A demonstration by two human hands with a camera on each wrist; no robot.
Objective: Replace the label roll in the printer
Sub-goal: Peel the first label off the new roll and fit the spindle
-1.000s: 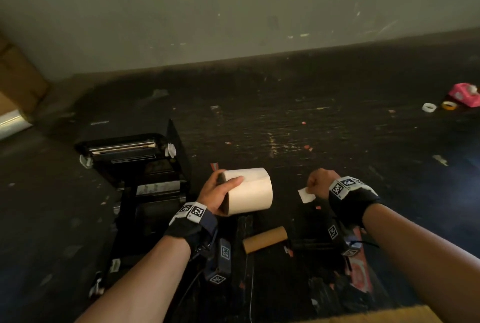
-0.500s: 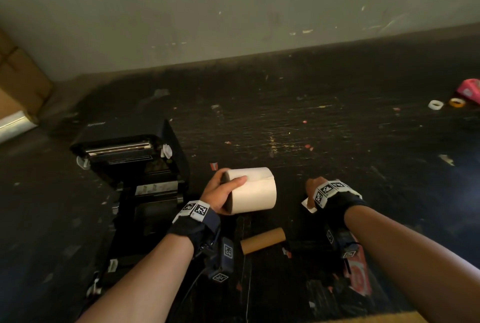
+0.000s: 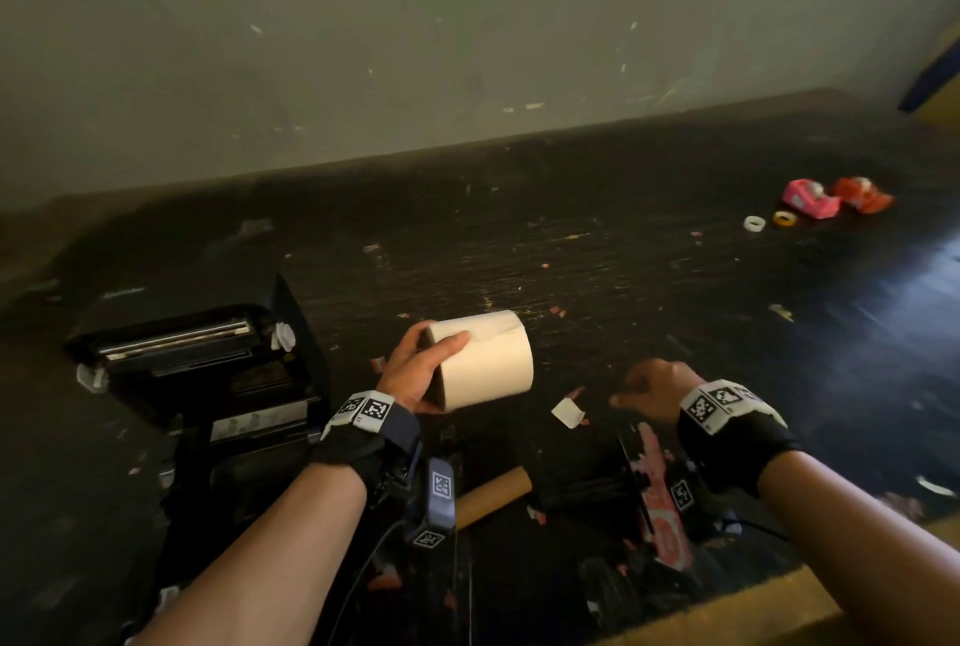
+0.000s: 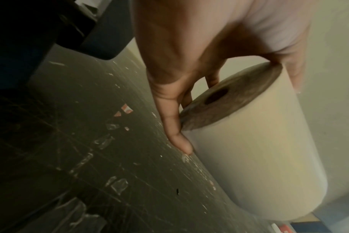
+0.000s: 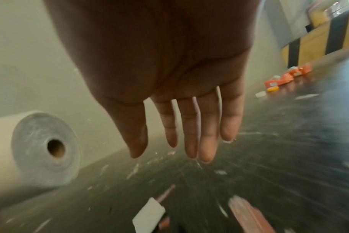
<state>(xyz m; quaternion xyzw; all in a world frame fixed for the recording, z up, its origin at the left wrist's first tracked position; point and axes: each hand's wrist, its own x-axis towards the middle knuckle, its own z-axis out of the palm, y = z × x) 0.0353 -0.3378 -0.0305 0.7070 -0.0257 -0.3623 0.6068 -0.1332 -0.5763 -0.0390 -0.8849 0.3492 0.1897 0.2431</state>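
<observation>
My left hand grips a full cream label roll by its near end, above the dark table; in the left wrist view my fingers curl round the label roll. The black label printer stands at the left with its lid raised. My right hand hovers to the right of the roll with straight fingers and holds nothing. A small white label piece lies on the table just left of it. An empty brown cardboard core lies near the table's front.
Pink and orange tape dispensers and two small tape rings sit at the far right. A black holder with a red-printed part lies under my right wrist. Paper scraps dot the scratched table. A wall runs along the back.
My right hand let go of the white label piece, which now lies on the table, and moved right with its fingers straightened. The left hand still holds the roll.
</observation>
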